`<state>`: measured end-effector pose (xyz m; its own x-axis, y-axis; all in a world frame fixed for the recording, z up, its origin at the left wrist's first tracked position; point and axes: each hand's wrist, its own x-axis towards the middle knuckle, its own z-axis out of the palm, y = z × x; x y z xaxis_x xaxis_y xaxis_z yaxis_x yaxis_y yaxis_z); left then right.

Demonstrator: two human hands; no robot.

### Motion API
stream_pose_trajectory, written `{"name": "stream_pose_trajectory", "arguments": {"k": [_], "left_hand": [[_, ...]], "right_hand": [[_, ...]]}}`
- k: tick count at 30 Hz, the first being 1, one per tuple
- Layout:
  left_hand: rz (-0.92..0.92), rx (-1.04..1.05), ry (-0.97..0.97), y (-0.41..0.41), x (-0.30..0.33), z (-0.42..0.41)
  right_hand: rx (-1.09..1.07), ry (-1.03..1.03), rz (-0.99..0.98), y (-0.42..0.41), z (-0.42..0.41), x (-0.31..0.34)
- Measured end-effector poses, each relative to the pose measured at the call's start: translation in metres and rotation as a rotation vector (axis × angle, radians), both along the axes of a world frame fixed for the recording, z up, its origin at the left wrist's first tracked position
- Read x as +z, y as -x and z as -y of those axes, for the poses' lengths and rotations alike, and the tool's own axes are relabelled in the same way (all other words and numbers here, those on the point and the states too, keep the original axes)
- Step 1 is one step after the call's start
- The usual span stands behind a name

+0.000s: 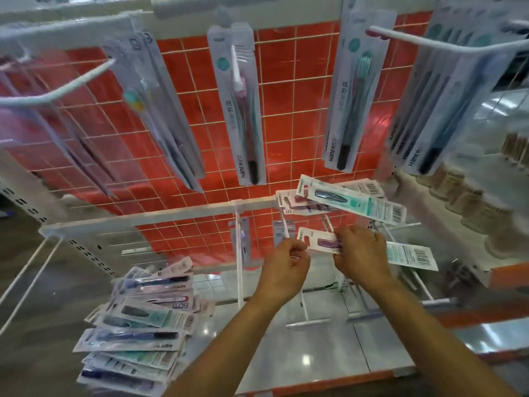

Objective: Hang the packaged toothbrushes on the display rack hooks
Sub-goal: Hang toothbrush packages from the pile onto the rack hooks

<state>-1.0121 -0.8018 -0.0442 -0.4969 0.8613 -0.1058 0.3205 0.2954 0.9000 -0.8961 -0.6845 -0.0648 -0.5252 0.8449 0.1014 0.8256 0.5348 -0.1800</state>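
Observation:
My right hand (361, 255) grips a packaged toothbrush (317, 241) with a purple handle, held flat with its hang-hole end pointing left. My left hand (286, 263) pinches the tip of a white rack hook (284, 229) just beside that hang hole. Just above, a few packages (355, 203) lie across the lower hooks, one with a teal card on top. A loose pile of packaged toothbrushes (143, 325) sits at lower left. More packages hang from the upper hooks (237, 110) against the red wire grid.
Long white hooks jut toward me at upper left (57, 87) and upper right (429, 41). A white crossbar (160, 217) carries the lower hooks. The shelf below (315, 353) is glossy white. Rows of small jars (472, 202) stand at the right.

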Motion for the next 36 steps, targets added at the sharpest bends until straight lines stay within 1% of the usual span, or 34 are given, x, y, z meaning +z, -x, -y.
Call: {"name": "stream_pose_trajectory", "arguments": {"k": [7,9,10,12,14,18,19,21,23,24,25,27,28,30,32,33,36], "left_hand": [[0.043,0.074,0.014,-0.007,0.002,-0.015],[0.090,0.068,0.023,-0.011,0.005,-0.021],[0.136,0.058,0.017,-0.012,0.008,-0.023],[0.300,0.025,-0.029,-0.016,0.015,-0.027],[0.431,-0.017,-0.082,-0.019,0.022,-0.029],[0.642,-0.080,-0.176,-0.020,0.024,-0.029],[0.640,-0.078,-0.193,-0.021,0.025,-0.028],[0.555,-0.033,-0.197,-0.022,0.024,-0.027],[0.515,0.011,-0.186,-0.019,0.022,-0.025],[0.523,0.021,-0.185,-0.017,0.021,-0.023],[0.535,0.027,-0.185,-0.015,0.020,-0.020],[0.554,0.060,-0.179,-0.010,0.021,-0.014],[0.571,0.075,-0.177,-0.009,0.021,-0.012],[0.628,0.096,-0.155,-0.006,0.020,-0.009],[0.677,0.104,-0.132,-0.004,0.020,-0.005],[0.687,0.106,-0.125,-0.002,0.020,-0.003],[0.723,0.115,-0.111,0.001,0.018,0.003]], "right_hand": [[0.117,0.026,-0.295,0.001,-0.002,0.038],[0.167,0.100,-0.379,0.001,-0.004,0.055],[0.181,0.127,-0.391,0.002,-0.004,0.064],[0.193,0.169,-0.459,0.004,-0.007,0.077],[0.187,0.261,-0.509,0.007,-0.011,0.087],[0.188,0.624,-0.723,0.021,-0.004,0.100],[0.181,0.683,-0.749,0.024,-0.003,0.099],[0.175,0.757,-0.772,0.027,-0.003,0.093],[0.151,0.794,-0.844,0.027,-0.009,0.087],[0.121,0.740,-0.845,0.025,-0.013,0.084],[0.091,0.605,-0.794,0.023,-0.020,0.077],[0.064,0.226,-0.567,0.018,-0.037,0.057],[0.058,0.119,-0.459,0.016,-0.046,0.046],[0.039,0.087,-0.263,0.014,-0.058,0.024],[0.022,0.083,-0.137,0.014,-0.060,0.011],[-0.001,0.076,-0.094,0.014,-0.058,0.008],[-0.049,0.023,-0.074,0.015,-0.055,0.005]]}}
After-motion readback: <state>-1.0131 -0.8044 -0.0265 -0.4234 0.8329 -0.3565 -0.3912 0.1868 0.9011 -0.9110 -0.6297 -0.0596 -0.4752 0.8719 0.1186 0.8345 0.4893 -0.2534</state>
